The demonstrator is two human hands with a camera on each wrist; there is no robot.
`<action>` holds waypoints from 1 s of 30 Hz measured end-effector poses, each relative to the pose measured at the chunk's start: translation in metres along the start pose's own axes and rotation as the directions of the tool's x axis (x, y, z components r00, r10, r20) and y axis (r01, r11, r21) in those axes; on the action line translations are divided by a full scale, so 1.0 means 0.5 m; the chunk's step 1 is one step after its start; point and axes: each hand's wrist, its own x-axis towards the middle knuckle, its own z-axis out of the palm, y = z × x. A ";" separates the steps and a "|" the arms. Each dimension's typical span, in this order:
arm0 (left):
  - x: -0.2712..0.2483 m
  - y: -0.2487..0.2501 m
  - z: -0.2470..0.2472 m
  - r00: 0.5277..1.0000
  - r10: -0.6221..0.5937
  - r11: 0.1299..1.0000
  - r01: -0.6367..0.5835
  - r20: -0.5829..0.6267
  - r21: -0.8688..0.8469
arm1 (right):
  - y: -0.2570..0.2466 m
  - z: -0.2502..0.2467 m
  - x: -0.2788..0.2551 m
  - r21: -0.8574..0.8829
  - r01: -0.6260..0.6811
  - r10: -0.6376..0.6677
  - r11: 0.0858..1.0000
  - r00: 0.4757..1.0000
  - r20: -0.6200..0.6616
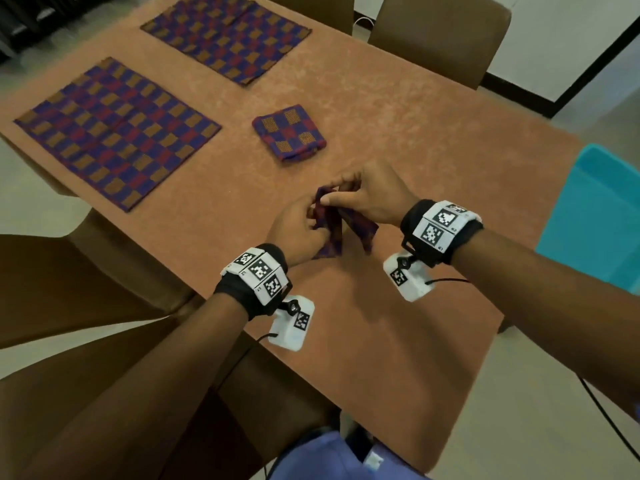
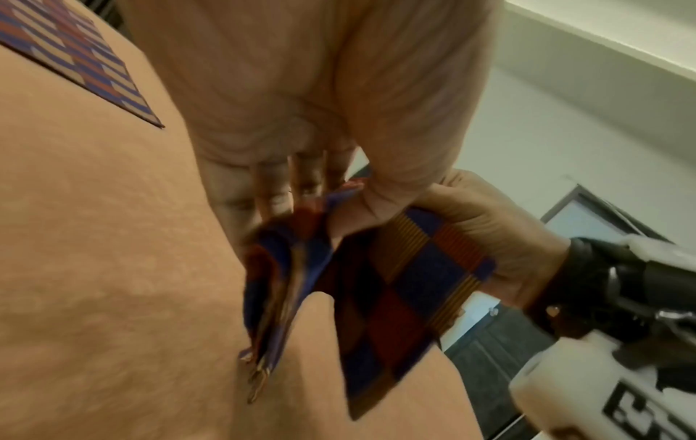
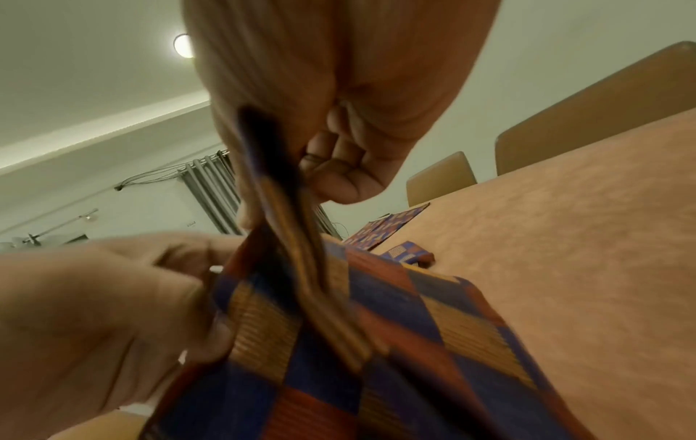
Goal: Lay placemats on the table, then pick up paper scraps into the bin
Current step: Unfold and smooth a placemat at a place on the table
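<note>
Woven cloth, a checked placemat (image 1: 337,225) folded on itself, hangs above the near part of the table (image 1: 398,140), pinched at its top edge by my left hand (image 1: 298,233) and right hand (image 1: 375,199), close together. I think the layers could stay bunched if I part my hands unevenly. A slipped corner might drag the folded placemat (image 1: 289,132) lying just beyond.

Left hand (image 1: 298,227) and right hand (image 1: 375,194) close together, fingers curled in pinching grip
</note>
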 end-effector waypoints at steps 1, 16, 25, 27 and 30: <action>-0.013 -0.009 -0.008 1.000 0.022 0.995 -0.020 -0.013 0.102 | 0.001 -0.008 -0.005 0.017 -0.015 0.015 1.000 1.000 0.027; -0.105 -0.122 -0.164 0.880 0.344 0.874 -0.174 -0.326 0.453 | -0.056 0.041 -0.065 -0.260 0.278 -0.257 0.925 0.960 0.111; -0.166 -0.280 -0.069 0.957 -0.175 0.946 0.228 -0.232 0.229 | 0.068 0.250 -0.108 -0.446 0.122 0.027 0.887 0.949 0.314; -0.155 -0.279 -0.062 0.943 -0.192 0.949 0.249 -0.270 0.194 | 0.080 0.244 -0.078 -0.418 0.007 0.075 0.908 0.981 0.180; -0.139 -0.266 -0.055 0.927 -0.210 0.941 0.278 -0.311 0.192 | 0.090 0.228 -0.028 -0.442 -0.094 0.161 0.892 0.980 0.118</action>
